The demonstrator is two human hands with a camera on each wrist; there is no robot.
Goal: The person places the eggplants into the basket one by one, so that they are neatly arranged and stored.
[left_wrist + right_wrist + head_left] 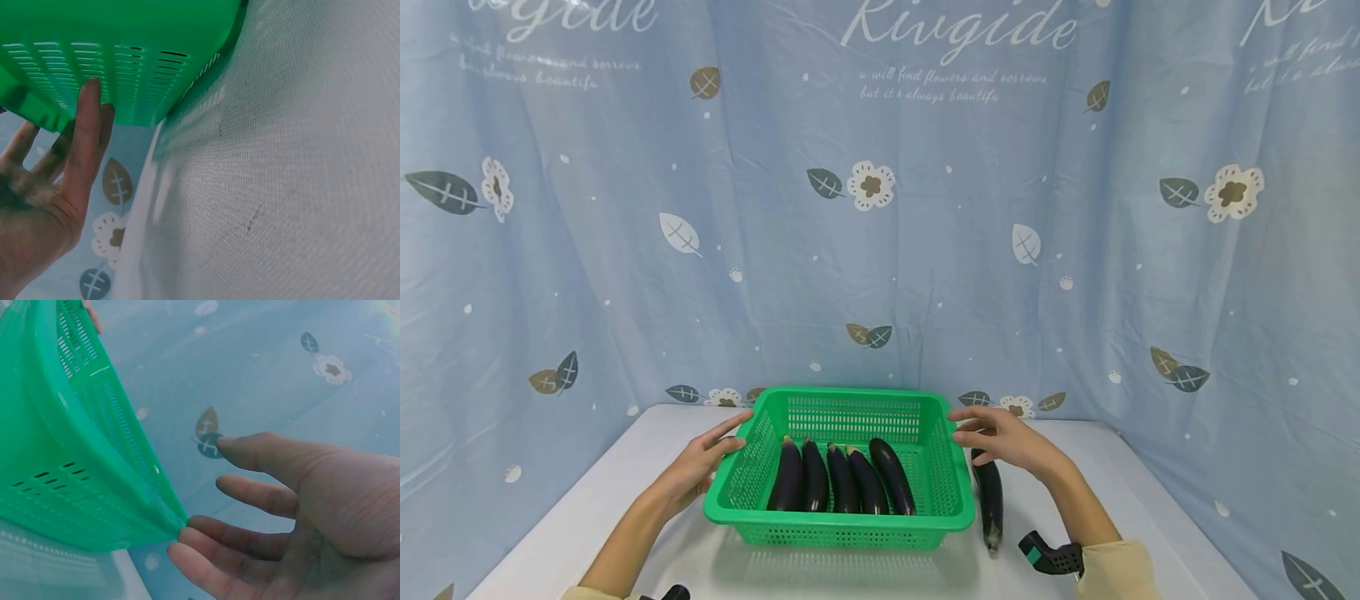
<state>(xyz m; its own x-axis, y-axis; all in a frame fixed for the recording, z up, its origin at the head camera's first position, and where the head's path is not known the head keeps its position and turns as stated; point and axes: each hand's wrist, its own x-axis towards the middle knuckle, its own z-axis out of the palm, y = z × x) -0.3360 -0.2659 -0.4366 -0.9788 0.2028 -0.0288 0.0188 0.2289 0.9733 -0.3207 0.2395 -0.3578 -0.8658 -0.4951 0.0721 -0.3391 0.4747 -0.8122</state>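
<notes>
A green plastic basket (846, 521) with slotted walls is in the middle of the head view. Several dark purple eggplants (842, 479) lie side by side in it. My left hand (688, 471) is at its left side, fingers extended along the rim. In the left wrist view two long straight fingers (87, 134) lie against the slotted wall. At the right end my right hand (1011, 437) has loosely spread fingers, its lower fingertips (187, 540) right at the basket's edge in the right wrist view. One more eggplant (990, 500) lies outside, beneath the right hand.
The basket is over a white table (655, 554). Behind and around it hangs a blue curtain (775, 275) printed with leaves and flowers. A black wrist strap (1052, 557) sits at the right cuff.
</notes>
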